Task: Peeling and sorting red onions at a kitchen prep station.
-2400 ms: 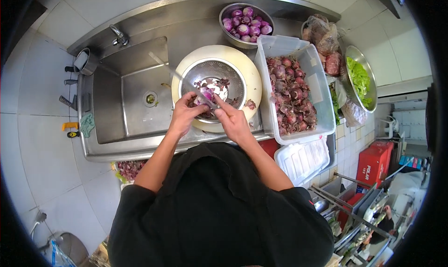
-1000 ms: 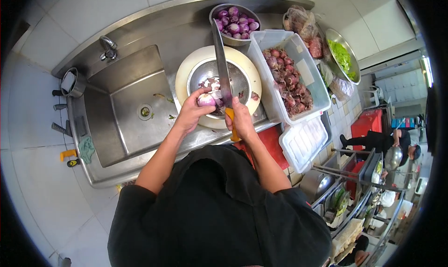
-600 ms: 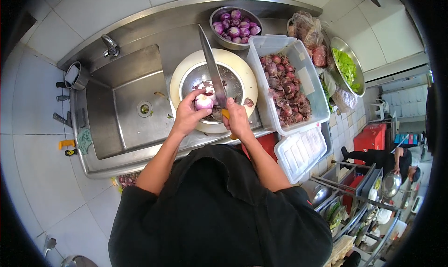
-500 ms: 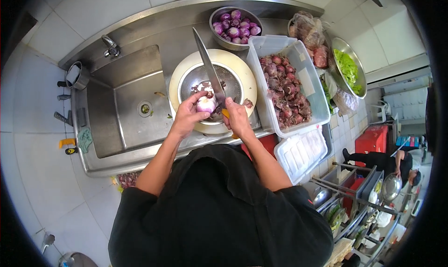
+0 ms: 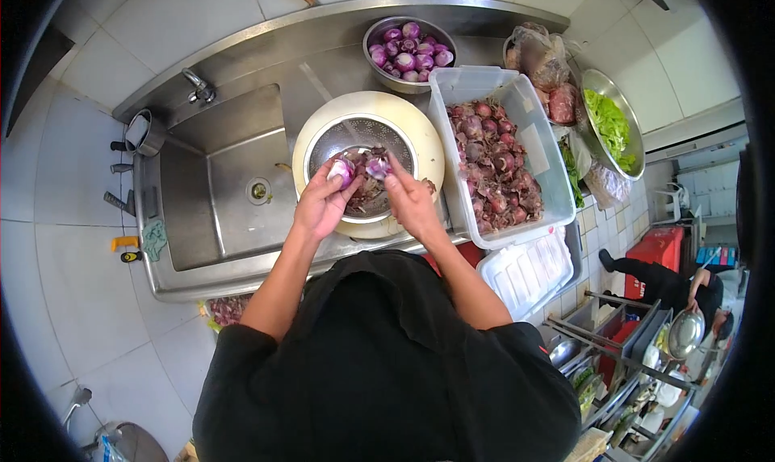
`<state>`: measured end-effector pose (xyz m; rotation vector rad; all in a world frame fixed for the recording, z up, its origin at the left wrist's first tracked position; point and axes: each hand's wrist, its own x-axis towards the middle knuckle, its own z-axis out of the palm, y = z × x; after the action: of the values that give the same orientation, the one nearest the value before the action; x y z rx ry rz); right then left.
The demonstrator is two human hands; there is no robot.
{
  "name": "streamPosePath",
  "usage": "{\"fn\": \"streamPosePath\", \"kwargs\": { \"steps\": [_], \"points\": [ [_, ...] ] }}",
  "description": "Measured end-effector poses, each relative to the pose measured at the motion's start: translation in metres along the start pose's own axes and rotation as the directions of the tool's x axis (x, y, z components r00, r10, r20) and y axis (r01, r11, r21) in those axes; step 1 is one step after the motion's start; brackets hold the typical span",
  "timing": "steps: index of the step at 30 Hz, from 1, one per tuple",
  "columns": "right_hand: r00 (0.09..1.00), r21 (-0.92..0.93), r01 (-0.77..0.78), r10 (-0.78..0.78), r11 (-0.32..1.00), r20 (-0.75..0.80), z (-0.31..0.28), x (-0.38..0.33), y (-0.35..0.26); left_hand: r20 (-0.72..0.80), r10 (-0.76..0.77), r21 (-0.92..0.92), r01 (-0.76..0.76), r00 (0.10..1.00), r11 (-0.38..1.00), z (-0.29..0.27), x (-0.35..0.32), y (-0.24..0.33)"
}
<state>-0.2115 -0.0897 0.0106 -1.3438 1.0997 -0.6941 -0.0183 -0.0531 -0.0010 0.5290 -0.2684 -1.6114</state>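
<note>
My left hand (image 5: 320,203) is closed around a partly peeled red onion (image 5: 342,171) showing white and purple. Beside it, my right hand (image 5: 412,205) pinches another purple-and-white onion piece (image 5: 377,167) between thumb and fingers. Both are held over a perforated metal colander (image 5: 329,141) that contains brown-purple onion skins (image 5: 369,191). Underneath the colander is a round cream-coloured board (image 5: 432,139). I cannot see the knife in this frame.
Right of the board stands a clear plastic bin (image 5: 551,171) of unpeeled red onions. Behind are a metal bowl (image 5: 392,80) of peeled onions and a bowl of lettuce (image 5: 611,127). A steel sink (image 5: 190,212) lies left. Another person (image 5: 682,284) is far right, holding a round metal lid.
The large knife has gone from my right hand, which now grips an onion piece. My left hand still holds its onion, turned and slightly further left. The view has shifted slightly.
</note>
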Motion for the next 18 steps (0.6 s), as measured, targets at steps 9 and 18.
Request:
{"fn": "streamPosePath", "kwargs": {
  "steps": [9, 18],
  "points": [
    [0.961, -0.220, 0.276, -0.261, 0.936, 0.094, 0.011, -0.015, -0.006, -0.164, 0.018, 0.204, 0.016, 0.986, 0.979, 0.015, -0.007, -0.016],
    [0.981, -0.122, 0.190, -0.186, 0.974, 0.048, 0.010, -0.016, -0.005, -0.162, 0.074, 0.293, -0.024, 0.984, 0.956, 0.007, -0.013, -0.019]
  ]
}}
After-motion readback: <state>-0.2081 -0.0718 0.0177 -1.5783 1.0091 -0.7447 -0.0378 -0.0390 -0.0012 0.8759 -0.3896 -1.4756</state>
